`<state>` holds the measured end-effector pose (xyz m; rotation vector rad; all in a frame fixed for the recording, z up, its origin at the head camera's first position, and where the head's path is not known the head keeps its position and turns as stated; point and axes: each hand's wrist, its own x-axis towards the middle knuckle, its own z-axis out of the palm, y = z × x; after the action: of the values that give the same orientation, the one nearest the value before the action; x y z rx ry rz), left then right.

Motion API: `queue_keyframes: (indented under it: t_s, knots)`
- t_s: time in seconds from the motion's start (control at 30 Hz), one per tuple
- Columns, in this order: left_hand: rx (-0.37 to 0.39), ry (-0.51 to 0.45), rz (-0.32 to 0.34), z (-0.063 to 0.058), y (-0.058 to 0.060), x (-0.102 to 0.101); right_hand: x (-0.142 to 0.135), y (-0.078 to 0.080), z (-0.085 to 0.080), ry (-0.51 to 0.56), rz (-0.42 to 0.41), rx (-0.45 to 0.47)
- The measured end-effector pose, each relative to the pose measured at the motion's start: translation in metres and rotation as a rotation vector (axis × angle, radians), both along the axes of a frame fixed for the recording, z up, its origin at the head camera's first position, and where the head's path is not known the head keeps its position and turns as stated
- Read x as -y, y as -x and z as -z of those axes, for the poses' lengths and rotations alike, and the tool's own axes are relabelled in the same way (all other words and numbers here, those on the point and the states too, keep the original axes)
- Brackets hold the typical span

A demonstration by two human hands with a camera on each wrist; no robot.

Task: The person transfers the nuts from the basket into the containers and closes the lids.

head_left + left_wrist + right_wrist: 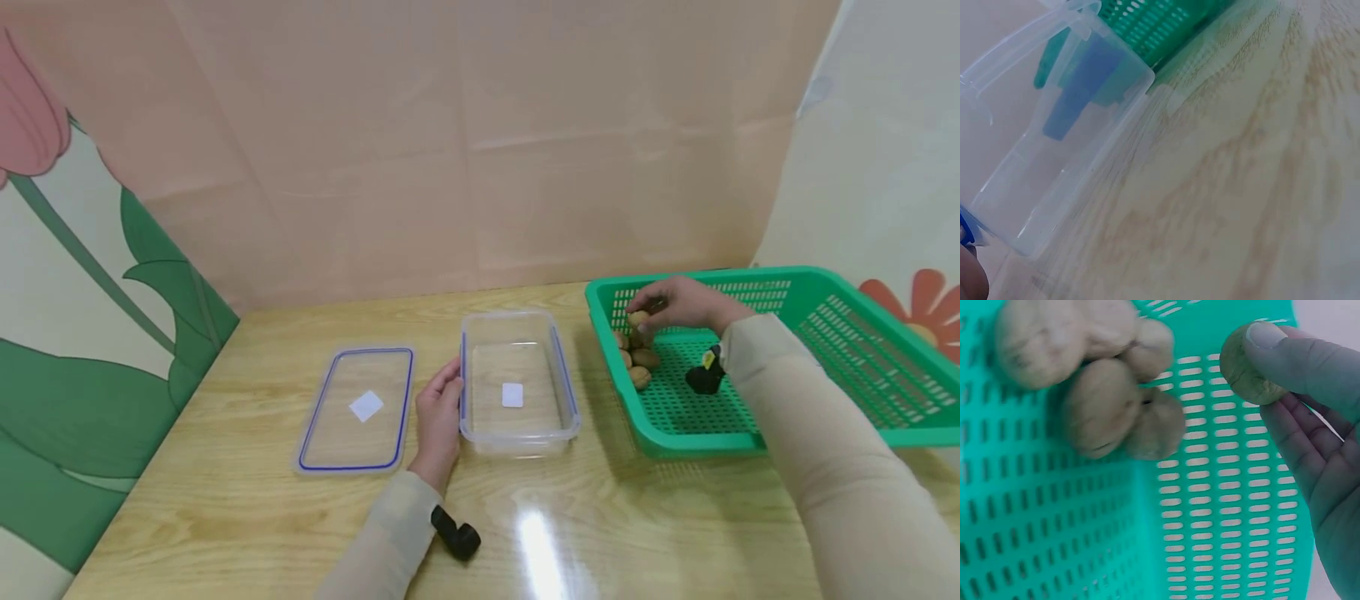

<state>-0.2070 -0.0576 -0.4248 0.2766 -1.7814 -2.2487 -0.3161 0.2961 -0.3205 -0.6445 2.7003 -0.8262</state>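
Note:
In the head view my right hand (678, 302) is over the left part of a green plastic basket (645, 421), pinching a walnut (637, 319) between thumb and fingers. The right wrist view shows the pinched walnut (1250, 365) raised above several other walnuts (1102, 407) lying at the basket's end. My left hand (437, 417) rests along the left side of a clear plastic container (517, 434), its fingers fairly straight against the wall. That container has no lid on and a white square label at its bottom. A fingertip (971, 275) shows beside a blue clip in the left wrist view.
A clear lid (352, 446) with a blue seal and a white label lies on the wooden table (225, 492), left of the container. Behind stands a pinkish backdrop (465, 167). Black wrist cameras (456, 533) are strapped to both wrists.

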Motion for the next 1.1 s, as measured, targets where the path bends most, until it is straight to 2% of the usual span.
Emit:
queue_keyframes:
  t_s: [0.17, 0.33, 0.77, 0.9, 1.1]
  knots:
    - [0.005, 0.008, -0.007, -0.001, 0.000, -0.001, 0.002, 0.004, -0.014, 0.012, 0.047, -0.019]
    - [0.004, 0.001, -0.007, 0.000, 0.000, 0.000, 0.008, 0.007, -0.022, 0.043, 0.056, -0.057]
    - [0.000, 0.026, -0.021, -0.002, 0.001, -0.001, 0.039, 0.009, -0.049, 0.100, 0.025, -0.051]
    - [0.002, 0.024, -0.015, -0.001, 0.002, -0.001, 0.053, 0.006, -0.052, 0.098, 0.009, -0.048]
    - [0.007, 0.025, 0.012, 0.000, 0.002, -0.003, 0.074, 0.002, -0.056, 0.178, -0.032, -0.019]
